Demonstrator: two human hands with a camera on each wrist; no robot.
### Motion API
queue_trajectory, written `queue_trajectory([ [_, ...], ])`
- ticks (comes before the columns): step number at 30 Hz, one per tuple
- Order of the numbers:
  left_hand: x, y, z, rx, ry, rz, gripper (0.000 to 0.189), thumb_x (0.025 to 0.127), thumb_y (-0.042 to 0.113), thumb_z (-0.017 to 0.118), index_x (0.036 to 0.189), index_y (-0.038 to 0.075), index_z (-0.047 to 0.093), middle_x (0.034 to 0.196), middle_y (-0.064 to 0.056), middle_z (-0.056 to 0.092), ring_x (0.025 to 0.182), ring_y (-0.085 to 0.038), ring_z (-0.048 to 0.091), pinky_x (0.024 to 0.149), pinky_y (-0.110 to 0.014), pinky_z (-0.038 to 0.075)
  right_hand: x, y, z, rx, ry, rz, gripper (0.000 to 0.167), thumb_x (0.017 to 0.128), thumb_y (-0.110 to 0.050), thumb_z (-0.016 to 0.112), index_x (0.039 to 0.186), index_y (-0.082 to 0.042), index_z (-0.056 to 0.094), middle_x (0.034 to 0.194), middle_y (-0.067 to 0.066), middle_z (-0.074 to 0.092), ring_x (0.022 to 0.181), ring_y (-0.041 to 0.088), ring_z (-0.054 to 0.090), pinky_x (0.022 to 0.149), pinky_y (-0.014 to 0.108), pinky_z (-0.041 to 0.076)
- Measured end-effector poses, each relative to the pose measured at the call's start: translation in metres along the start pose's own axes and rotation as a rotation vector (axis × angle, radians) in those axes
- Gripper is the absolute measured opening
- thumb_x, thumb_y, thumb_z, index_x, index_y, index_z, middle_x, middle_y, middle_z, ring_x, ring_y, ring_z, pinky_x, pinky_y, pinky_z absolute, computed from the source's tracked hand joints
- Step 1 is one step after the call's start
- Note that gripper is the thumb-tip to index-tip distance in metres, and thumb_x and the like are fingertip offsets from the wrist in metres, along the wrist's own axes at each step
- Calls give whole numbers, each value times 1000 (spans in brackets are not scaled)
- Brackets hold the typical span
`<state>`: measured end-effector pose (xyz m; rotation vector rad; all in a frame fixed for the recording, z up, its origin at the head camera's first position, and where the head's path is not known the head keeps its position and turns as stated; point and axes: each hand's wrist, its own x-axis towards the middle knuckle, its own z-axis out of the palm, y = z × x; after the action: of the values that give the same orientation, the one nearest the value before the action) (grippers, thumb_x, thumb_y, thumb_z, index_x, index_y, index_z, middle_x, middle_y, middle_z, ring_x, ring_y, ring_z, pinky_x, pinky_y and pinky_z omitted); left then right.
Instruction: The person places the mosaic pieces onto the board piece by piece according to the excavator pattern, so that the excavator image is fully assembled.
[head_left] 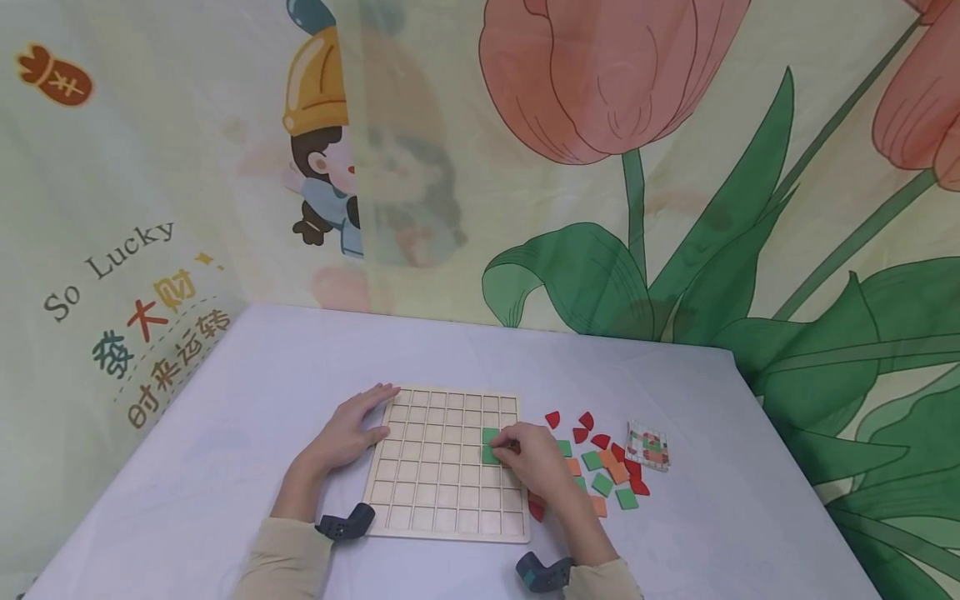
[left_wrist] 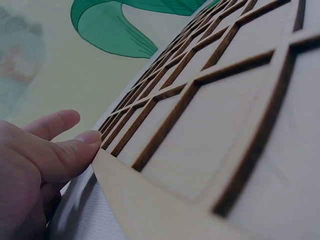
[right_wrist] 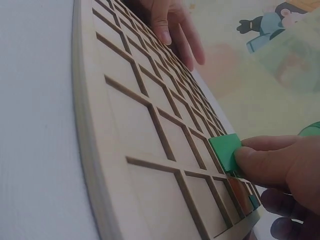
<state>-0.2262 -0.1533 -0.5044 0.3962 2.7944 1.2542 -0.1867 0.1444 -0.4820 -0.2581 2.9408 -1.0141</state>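
Note:
A pale wooden grid board (head_left: 424,496) lies flat on the table. My left hand (head_left: 347,432) rests along its left edge, fingers fairly straight; in the left wrist view the thumb (left_wrist: 75,152) touches the frame. My right hand (head_left: 538,462) is over the board's right side and pinches a green square tile (right_wrist: 225,151) between thumb and finger. That tile is tilted above the cells. Beneath it, an orange tile (right_wrist: 240,194) sits in the grid, with a small blue-green piece (right_wrist: 254,201) beside it. Another green tile (head_left: 491,435) shows just beyond my right fingertips.
Right of the board lie loose red quarter-round pieces (head_left: 581,435), green squares (head_left: 602,484) and orange squares (head_left: 618,472). A patterned picture card (head_left: 648,447) lies beyond them. The white-covered table (head_left: 450,350) ends at a printed curtain (head_left: 420,167).

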Motion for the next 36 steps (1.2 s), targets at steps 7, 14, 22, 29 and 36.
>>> queue_trajectory([
  [7,0,0,0,3,4,10,63,85,12,64,144,15,42,153,-11,34,144,-35,25,117,-59,15,-1,-1,0,-21,9,-17,10,80,-15,75,89,-19,75,87,-5,66,72,7,53,59,14,48],
  [14,0,3,0,14,8,-7,63,84,14,63,143,15,42,152,-9,36,144,-34,26,117,-59,16,-2,-3,7,-123,69,-30,9,81,-13,75,82,-22,71,90,-9,55,78,7,55,66,17,53],
  [22,-1,3,0,9,2,-18,64,84,13,63,144,15,41,153,-9,35,144,-34,25,117,-59,16,1,5,-6,-69,65,50,11,80,-18,76,88,-24,73,99,-5,58,82,11,53,65,20,52],
  [29,-1,1,1,10,6,-9,63,84,14,63,144,15,41,153,-9,36,144,-34,25,117,-59,15,0,45,-49,-85,22,220,22,80,-14,76,102,-18,72,100,3,62,87,16,54,74,30,58],
  [36,-1,4,0,23,4,-14,63,85,14,63,144,15,41,153,-10,36,144,-34,25,117,-60,16,-5,71,-62,-63,-20,253,27,80,-12,75,106,-14,71,94,3,62,85,17,54,74,30,58],
])
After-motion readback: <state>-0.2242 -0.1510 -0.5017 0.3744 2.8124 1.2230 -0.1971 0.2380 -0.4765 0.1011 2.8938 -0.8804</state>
